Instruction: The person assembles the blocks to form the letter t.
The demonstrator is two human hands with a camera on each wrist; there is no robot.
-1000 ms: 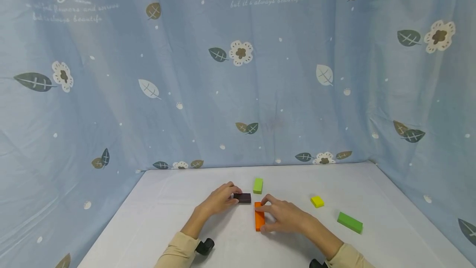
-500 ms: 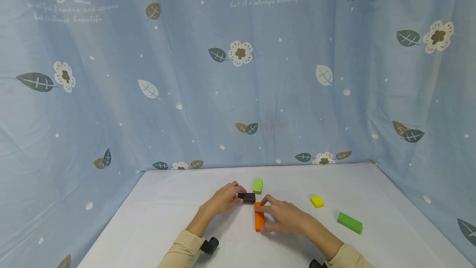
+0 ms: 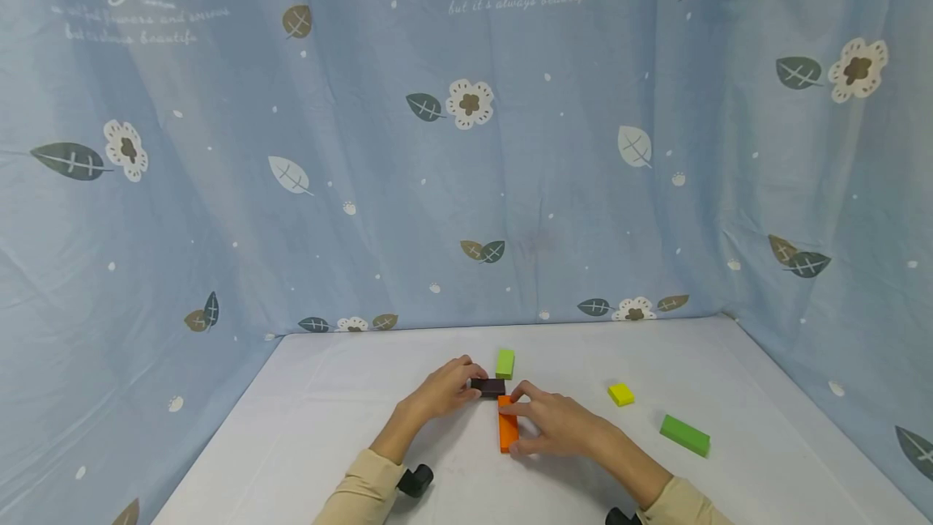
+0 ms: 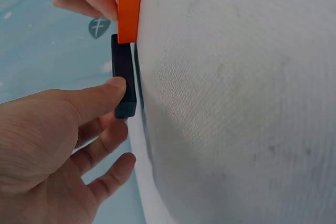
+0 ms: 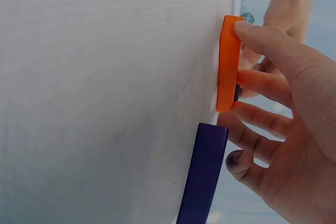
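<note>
From where I sit, the orange block [image 3: 507, 433] lies near the middle of the tabletop [image 3: 350, 379], one end towards the near edge. The right hand [image 3: 564, 424] spans it, thumb near one end and fingers towards the other. The dark block [image 3: 493, 388] lies crosswise at its far end; I cannot tell whether they touch. The left hand [image 3: 446, 388] pinches it by its left end, thumb against index finger, the other fingers loose.

I judge both blocks light, rigid and hard to break, with smooth faces that could slip under a careless pinch. I would take each by opposite long sides, near the middle, leaving its ends free.

The lime block [image 3: 505, 364] lies beyond the dark one, towards the far edge. The yellow block [image 3: 621, 394] and green block [image 3: 685, 436] lie out towards the right edge. My right-wrist view also shows a purple block [image 5: 203, 174] just beside that hand's fingers; I cannot pick it out from the head camera.

The tabletop wears a white, woven-looking cover, probably with some drag. A blue curtain [image 3: 379, 225] printed with leaves and flowers hangs beyond the far edge and along both sides.
</note>
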